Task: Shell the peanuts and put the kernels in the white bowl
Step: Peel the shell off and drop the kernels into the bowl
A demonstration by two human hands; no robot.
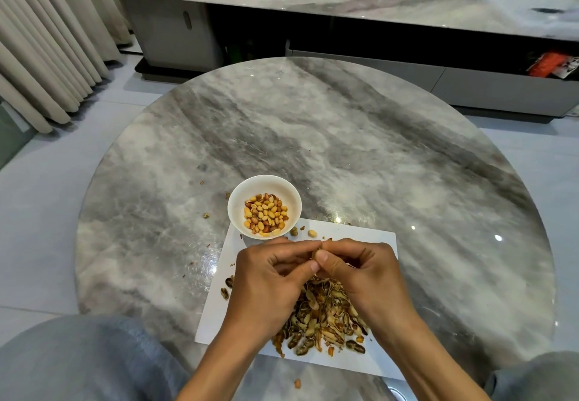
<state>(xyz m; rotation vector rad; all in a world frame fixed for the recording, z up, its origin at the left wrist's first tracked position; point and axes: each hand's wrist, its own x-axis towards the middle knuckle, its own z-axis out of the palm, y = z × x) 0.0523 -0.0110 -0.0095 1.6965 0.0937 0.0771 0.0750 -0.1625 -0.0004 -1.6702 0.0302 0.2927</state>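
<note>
A person's left hand (269, 270) and right hand (360, 267) meet over a white paper sheet (216, 300) at the near edge of a round marble table (376, 156), both pinching 1 peanut (317, 251) between thumbs and curled fingers. The white bowl (264, 206), holding kernels (266, 214), overlaps the sheet's far left corner. Empty shells (326, 319) are heaped under the wrists.

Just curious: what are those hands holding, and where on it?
A peanut, pinched between both hands: left hand and right hand each grip a side with thumb and fingertips.
</note>
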